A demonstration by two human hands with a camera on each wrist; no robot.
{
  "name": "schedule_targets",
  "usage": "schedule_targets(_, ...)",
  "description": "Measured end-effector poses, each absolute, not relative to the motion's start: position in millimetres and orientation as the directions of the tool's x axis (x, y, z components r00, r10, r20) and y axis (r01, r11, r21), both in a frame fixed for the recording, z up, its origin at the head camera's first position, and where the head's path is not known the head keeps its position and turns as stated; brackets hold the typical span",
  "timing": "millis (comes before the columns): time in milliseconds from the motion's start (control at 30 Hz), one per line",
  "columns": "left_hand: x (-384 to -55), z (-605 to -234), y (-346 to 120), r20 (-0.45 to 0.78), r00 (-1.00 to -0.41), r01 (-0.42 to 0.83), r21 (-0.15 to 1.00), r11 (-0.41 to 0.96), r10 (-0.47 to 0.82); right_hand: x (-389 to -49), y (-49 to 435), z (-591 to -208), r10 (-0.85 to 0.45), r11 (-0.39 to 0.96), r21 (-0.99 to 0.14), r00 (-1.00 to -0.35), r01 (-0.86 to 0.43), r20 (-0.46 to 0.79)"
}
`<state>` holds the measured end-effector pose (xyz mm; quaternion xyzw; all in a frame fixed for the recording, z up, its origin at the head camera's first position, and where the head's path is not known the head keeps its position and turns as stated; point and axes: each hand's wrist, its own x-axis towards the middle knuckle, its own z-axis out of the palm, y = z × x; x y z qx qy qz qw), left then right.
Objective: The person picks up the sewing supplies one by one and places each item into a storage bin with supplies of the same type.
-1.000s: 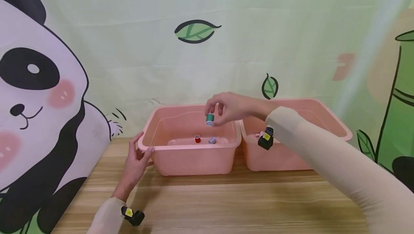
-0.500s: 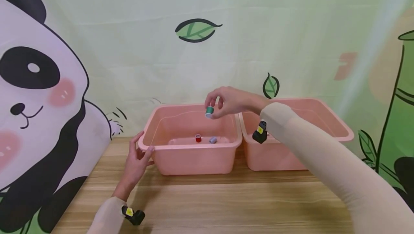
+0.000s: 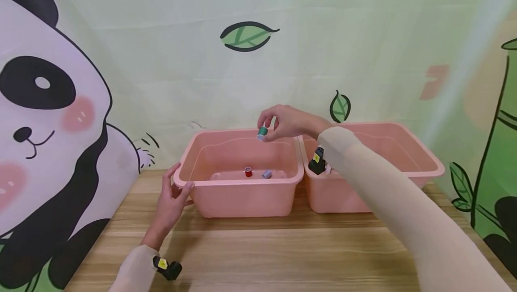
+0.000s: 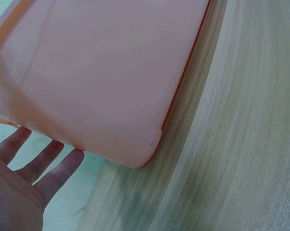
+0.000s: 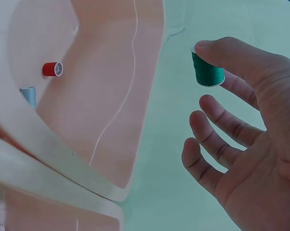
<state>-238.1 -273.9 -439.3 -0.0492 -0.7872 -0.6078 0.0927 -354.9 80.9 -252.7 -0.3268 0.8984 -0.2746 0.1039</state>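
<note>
My right hand [image 3: 284, 121] pinches a green thread spool [image 5: 208, 71] between thumb and index finger, the other fingers loosely bent. It hovers over the right rear part of the left pink tub [image 3: 246, 200]. On that tub's floor are a red thread spool [image 3: 248, 172] and a light blue thread spool [image 3: 266, 174], set a little apart. My left hand [image 3: 171, 202] holds the tub's left front corner, thumb over the rim. In the left wrist view its fingertips [image 4: 75, 156] touch the tub's outer wall.
A second pink tub [image 3: 339, 198] stands close against the first on the right, partly hidden by my right sleeve. Part of a small pinkish thing [image 3: 328, 168] shows inside it. Both tubs rest on a wooden table [image 3: 282, 256], before a printed cloth backdrop [image 3: 169, 58].
My right hand has risen slightly with the green spool, and its forearm has swung a little leftward. The left hand keeps its place on the tub.
</note>
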Motion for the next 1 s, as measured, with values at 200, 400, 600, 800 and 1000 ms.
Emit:
schedule_targets(200, -238.8, -439.5, -274.8, 0.211, -0.977, 0.196, 0.948, 0.25, -0.036, -361.7, 78.0, -259.3, -0.607, 0.657, -0.572, -0.795, -0.491, -0.014)
schedule_targets(400, -239.6, -440.7, -275.3, 0.208, -0.978, 0.194, 0.949, 0.247, -0.032, -368.1, 76.5, -265.4, -0.578, 0.68, -0.568, -0.815, -0.464, -0.027)
schedule_targets(600, -238.4, -439.3, -274.5, 0.209, -0.977, 0.193, 0.948, 0.252, -0.036, -373.1, 73.9, -272.1, -0.58, 0.676, -0.577, -0.814, -0.459, -0.031)
schedule_targets(800, -237.0, -437.2, -272.4, 0.216, -0.976, 0.2, 0.946, 0.257, -0.036, -374.0, 73.4, -274.9, -0.578, 0.675, -0.579, -0.815, -0.456, -0.032)
schedule_targets(1000, -238.0, -438.5, -273.4, 0.225, -0.974, 0.209, 0.944, 0.257, -0.034, -373.9, 73.5, -276.2, -0.57, 0.684, -0.584, -0.82, -0.437, -0.053)
